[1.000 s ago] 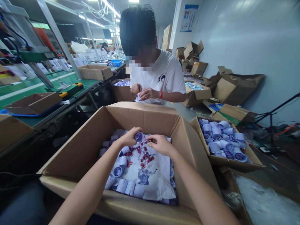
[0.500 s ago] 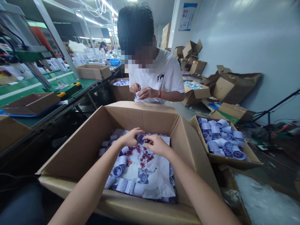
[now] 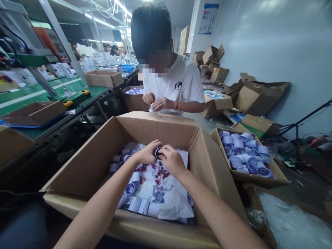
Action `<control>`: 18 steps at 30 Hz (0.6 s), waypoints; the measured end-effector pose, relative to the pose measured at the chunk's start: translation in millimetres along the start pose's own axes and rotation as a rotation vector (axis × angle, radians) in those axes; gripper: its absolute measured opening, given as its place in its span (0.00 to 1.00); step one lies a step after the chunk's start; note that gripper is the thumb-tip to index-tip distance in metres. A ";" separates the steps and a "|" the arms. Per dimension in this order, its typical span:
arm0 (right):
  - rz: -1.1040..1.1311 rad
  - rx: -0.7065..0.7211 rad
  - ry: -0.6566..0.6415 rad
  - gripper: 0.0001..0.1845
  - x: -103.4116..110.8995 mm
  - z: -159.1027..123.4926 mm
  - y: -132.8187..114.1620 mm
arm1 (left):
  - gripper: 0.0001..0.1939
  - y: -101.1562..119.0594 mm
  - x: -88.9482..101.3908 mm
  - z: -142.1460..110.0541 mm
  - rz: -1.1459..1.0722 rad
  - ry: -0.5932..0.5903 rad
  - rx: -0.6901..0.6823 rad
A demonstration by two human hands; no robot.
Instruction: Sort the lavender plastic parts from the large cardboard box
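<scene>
My left hand (image 3: 149, 152) is wrapped round a white plastic cup-shaped housing (image 3: 157, 151), its open end turned up towards me. Fingers of my right hand (image 3: 171, 159) are bent into the mouth of this housing; a small part they may pinch is hidden. Below both hands, several small red-and-black round parts with thin wires (image 3: 161, 174) lie on a white sheet (image 3: 172, 200). More white housings (image 3: 135, 204) lie around and under the sheet inside a large cardboard box (image 3: 85, 166).
Across the box a co-worker (image 3: 173, 83) handles another white piece (image 3: 151, 108). To the right stands a carton of white housings (image 3: 243, 152), with a clear plastic bag (image 3: 295, 221) nearer me. A green-topped workbench (image 3: 95, 93) runs along the left.
My right hand has moved left, bringing a small dark part to the housing; its fingers are now in the opening. My left hand has closed further round the housing.
</scene>
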State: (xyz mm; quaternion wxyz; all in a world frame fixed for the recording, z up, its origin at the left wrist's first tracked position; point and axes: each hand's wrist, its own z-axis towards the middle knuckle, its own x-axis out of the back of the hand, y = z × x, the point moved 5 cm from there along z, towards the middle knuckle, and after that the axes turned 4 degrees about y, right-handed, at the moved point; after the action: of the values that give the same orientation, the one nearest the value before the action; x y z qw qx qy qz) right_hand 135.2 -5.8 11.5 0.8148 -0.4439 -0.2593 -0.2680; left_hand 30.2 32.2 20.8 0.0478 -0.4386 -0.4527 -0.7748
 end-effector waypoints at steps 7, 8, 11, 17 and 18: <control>0.056 -0.032 0.055 0.11 -1.1 -1.2 4.6 | 0.23 3.1 -5.4 -1.6 -0.036 -0.022 -0.034; 0.084 -0.025 0.057 0.10 -0.9 -1.3 4.9 | 0.23 3.0 -5.7 -1.4 -0.043 -0.020 -0.033; 0.163 -0.027 0.093 0.11 1.5 -1.5 4.3 | 0.23 3.8 -6.5 -1.2 -0.064 -0.022 -0.036; 0.353 -0.271 0.275 0.11 7.2 -3.7 11.0 | 0.24 2.3 -5.9 -2.3 -0.084 0.041 0.010; 0.390 -0.330 0.295 0.11 6.1 -4.6 13.8 | 0.25 2.6 -5.8 -2.7 -0.084 0.053 0.010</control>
State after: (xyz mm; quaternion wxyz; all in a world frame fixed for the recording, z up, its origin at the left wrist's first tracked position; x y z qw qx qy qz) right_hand 149.7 -4.7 5.3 0.7965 -0.5682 -0.0010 -0.2066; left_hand 33.3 26.8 17.7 0.0295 -0.3984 -0.4733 -0.7851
